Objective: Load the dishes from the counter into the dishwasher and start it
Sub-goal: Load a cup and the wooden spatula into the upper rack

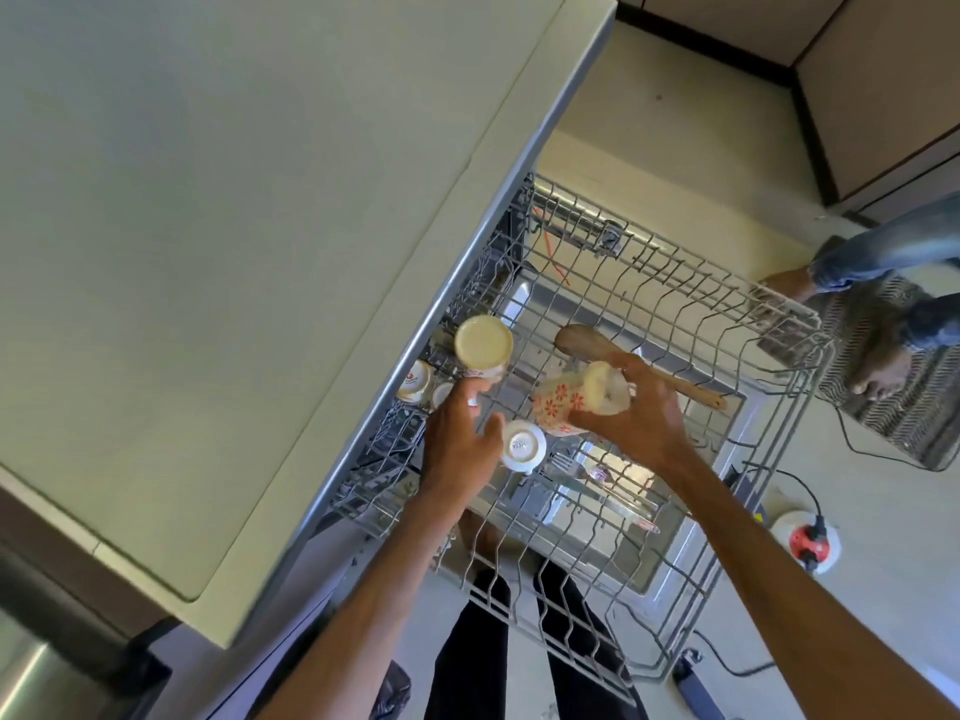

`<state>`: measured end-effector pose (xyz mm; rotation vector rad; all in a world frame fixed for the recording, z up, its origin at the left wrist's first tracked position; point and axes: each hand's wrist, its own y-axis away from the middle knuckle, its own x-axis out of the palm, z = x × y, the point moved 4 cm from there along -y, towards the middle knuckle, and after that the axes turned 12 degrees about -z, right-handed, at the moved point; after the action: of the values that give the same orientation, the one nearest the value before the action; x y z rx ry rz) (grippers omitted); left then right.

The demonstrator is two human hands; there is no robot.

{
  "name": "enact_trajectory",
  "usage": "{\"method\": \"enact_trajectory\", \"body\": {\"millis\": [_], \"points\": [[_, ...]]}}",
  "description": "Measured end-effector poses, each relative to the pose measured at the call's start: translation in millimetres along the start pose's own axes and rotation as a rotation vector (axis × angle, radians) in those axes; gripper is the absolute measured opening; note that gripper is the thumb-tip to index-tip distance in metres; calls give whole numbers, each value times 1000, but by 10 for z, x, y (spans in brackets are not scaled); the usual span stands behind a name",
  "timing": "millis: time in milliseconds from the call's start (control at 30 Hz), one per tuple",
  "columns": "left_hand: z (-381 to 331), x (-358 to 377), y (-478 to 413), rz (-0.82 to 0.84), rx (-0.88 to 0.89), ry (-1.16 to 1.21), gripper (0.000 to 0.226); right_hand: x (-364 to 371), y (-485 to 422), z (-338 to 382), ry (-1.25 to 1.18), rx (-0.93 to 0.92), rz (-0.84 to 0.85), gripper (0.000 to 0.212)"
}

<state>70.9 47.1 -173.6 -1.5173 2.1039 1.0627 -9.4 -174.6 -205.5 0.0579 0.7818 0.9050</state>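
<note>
Right grip (634,418): we see it curled round the floral cup (556,407), held tilted over the upper rack (675,252).
Left grip (457,439): fingertips touch the tall cream cup (483,348); we cannot tell whether they pinch it.
Risk: the floral cup could knock the small white cup (522,446), just beside both grips.
Cause: we judge the slot is tight, with the wooden spoon (579,343) lying just beyond the right grip.

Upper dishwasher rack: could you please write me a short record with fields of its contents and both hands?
rack: upper dishwasher rack, pulled out beside the counter
right: right hand grips tilted floral cup over the rack
left: left hand at upturned cream cup, grip unclear
also loaded: upturned white cup, wooden spoon
</note>
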Motion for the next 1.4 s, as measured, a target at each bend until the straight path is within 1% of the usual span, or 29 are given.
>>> {"method": "enact_trajectory", "body": {"millis": [33,67,167,333,467,533,700,933,1067,1133,1200,1300,1400], "points": [[48,-28,0,-15,0,-4,35,60,-8,29,132,-119,-7,85],[93,-50,2,-20,-3,-11,31,134,-4,78,236,-200,4,88],[187,-90,25,-14,-24,-51,23,369,-7,237,417,-323,40,91],[201,-127,49,-20,-36,-43,18,553,-105,472,453,-388,67,86],[219,-142,74,-14,-51,-39,15,584,-104,502,502,-456,71,85],[230,-146,97,-16,-43,-36,14,610,-79,476,531,-498,61,86],[304,-122,167,22,-63,-31,13,751,2,362,632,-589,97,94],[402,-152,249,39,-84,-33,14,755,-10,332,563,-585,96,95],[393,-177,285,37,-92,-32,14,738,-21,303,525,-533,107,102],[387,-193,310,33,-91,-19,14,720,1,310,500,-515,83,101],[369,-223,342,26,-83,-3,14,685,84,339,439,-530,9,91],[269,-313,436,37,-56,30,15,558,375,517,294,-549,-149,61],[69,-525,605,58,-6,48,16,376,787,873,133,-485,-214,31]]}}
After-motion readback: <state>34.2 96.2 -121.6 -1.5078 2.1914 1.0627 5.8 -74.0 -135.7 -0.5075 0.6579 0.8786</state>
